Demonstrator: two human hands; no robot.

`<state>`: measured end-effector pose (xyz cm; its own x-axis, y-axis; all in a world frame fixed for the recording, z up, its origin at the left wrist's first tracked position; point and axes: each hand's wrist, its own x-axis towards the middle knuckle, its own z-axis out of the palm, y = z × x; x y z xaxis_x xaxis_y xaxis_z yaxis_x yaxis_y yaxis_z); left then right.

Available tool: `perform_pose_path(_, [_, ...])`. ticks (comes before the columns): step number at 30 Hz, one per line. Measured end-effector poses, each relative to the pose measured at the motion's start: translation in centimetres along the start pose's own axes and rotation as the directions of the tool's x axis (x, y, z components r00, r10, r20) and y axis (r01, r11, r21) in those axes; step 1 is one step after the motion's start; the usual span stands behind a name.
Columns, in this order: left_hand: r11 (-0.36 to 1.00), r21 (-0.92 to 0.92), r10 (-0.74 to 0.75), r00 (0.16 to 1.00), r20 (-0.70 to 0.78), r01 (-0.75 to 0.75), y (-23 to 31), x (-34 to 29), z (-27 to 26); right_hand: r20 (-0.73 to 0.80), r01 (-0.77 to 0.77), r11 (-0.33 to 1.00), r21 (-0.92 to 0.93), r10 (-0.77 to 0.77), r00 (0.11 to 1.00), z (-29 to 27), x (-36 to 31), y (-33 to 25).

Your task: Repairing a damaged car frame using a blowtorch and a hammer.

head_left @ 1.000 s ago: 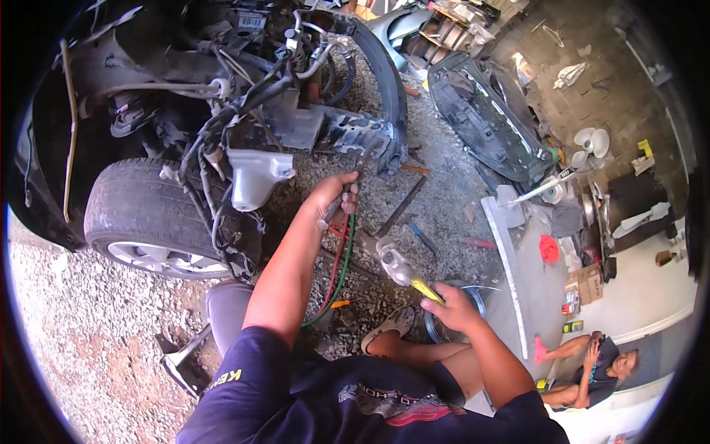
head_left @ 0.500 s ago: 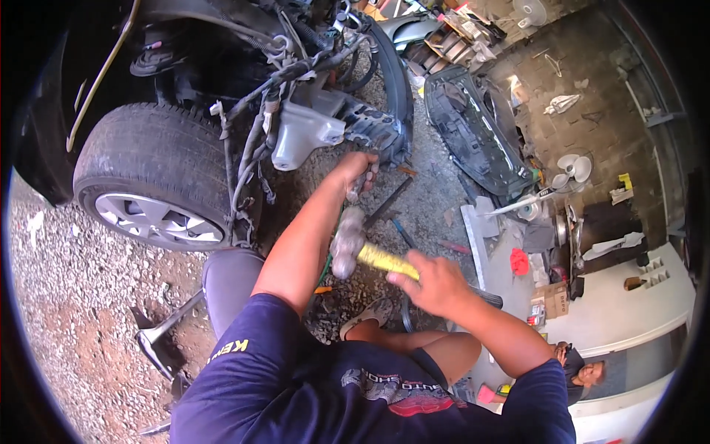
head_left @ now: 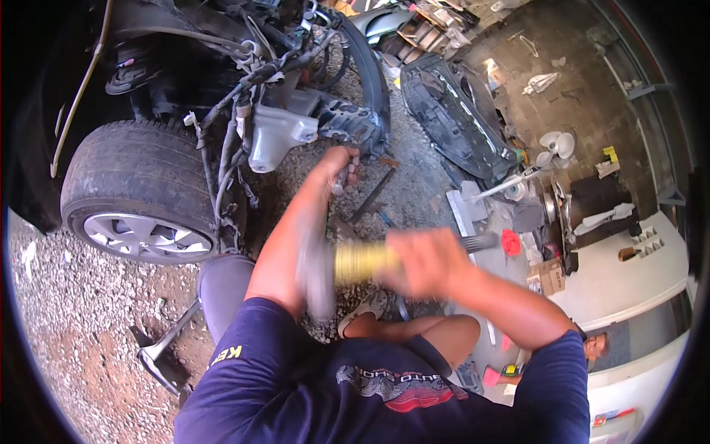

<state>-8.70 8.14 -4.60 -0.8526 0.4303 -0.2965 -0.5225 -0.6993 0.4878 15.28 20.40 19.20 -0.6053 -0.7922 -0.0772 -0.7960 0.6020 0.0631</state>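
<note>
My right hand [head_left: 429, 263] is wrapped round the handle of a hammer [head_left: 362, 262], yellow near the head. The grey metal head is smeared by motion and passes in front of my left forearm. Farther off, my left hand [head_left: 342, 164] is closed on a short grey metal tool whose end pokes out below the fist; its exact kind I cannot make out. That hand is close to the dented dark front panel [head_left: 351, 126] of a stripped car. Beside it are a silver-grey plastic reservoir [head_left: 277, 133] and a hanging wiring harness [head_left: 225, 118].
A worn tyre on a silver wheel [head_left: 140, 192] stands at the left on gravel. A removed black car panel [head_left: 462, 118] lies beyond my hands. A dark metal bar [head_left: 373, 196] is on the ground, a white fan [head_left: 555, 148] at right. Another person [head_left: 595, 345] is at the far right.
The hammer has swung back toward my body, away from the left hand, and is now blurred. My left hand keeps its grip by the panel. The whole view has shifted slightly.
</note>
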Motion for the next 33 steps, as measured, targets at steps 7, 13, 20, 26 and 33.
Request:
perform_pose_path(7, [1.0, -0.019, -0.008, 0.999, 0.046, 0.009, -0.1, -0.2, -1.7, 0.154, -0.232, 0.971, -0.06, 0.239, 0.959, 2.8, -4.8, 1.2])
perform_pose_path(13, [0.999, -0.011, -0.034, 0.999, 0.003, 0.034, -1.1, -0.9, -1.8, 0.169, -0.16, 0.986, 0.037, 0.152, 0.974, 2.1, -5.0, -0.9])
perform_pose_path(20, [0.999, -0.025, -0.036, 0.999, -0.002, 0.036, -1.1, -0.6, -1.0, -0.045, 0.31, 0.915, 0.26, -0.309, 0.95, -0.8, -4.1, -4.0])
perform_pose_path(26, [0.999, 0.045, -0.014, 0.998, -0.058, 0.016, -1.7, 0.3, -0.5, 0.208, -0.244, 0.966, -0.09, 0.258, 0.943, 1.8, -1.0, 2.4])
perform_pose_path(33, [0.999, -0.029, -0.025, 0.999, 0.03, 0.026, -1.7, -0.5, -2.0, 0.188, -0.307, 0.95, -0.06, 0.313, 0.931, 2.6, -5.2, 3.7])
